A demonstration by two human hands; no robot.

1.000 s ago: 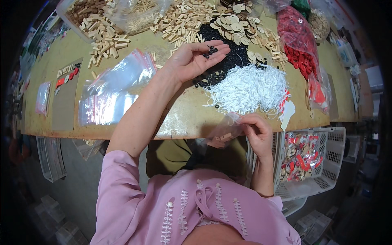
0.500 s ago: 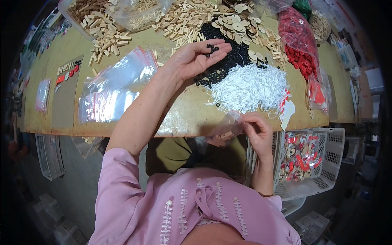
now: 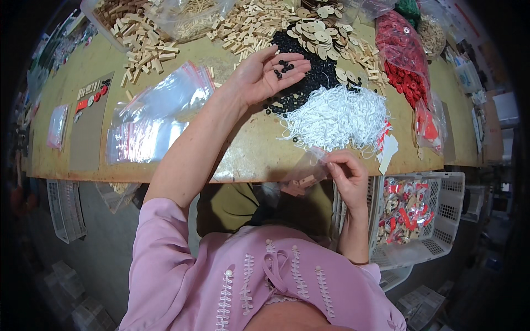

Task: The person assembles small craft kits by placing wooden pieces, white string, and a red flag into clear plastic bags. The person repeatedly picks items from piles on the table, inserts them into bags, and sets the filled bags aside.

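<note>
Palm up, my left hand (image 3: 258, 80) is over the edge of a pile of black beads (image 3: 321, 71). Several small black beads (image 3: 284, 68) rest in its palm and on its fingers, which are stretched out and slightly curled. My right hand (image 3: 350, 175) pinches the top of a clear plastic bag (image 3: 302, 165) between thumb and fingers at the table's near edge. Light wooden pieces (image 3: 301, 183) lie in the bottom of that bag, which hangs over my lap. Just beyond the bag is a heap of white strings (image 3: 335, 118).
Flat clear bags (image 3: 154, 124) lie left of my forearm. Wooden blocks (image 3: 146, 52), wooden discs (image 3: 317, 37) and a bag of red discs (image 3: 406, 66) line the far side. A card with sample pieces (image 3: 87, 132) is at left. A white crate (image 3: 441, 220) of filled bags stands lower right.
My left hand has drawn back slightly to the left, its palm more opened out, and the beads have shifted in it. The right hand still holds the bag in nearly the same place.
</note>
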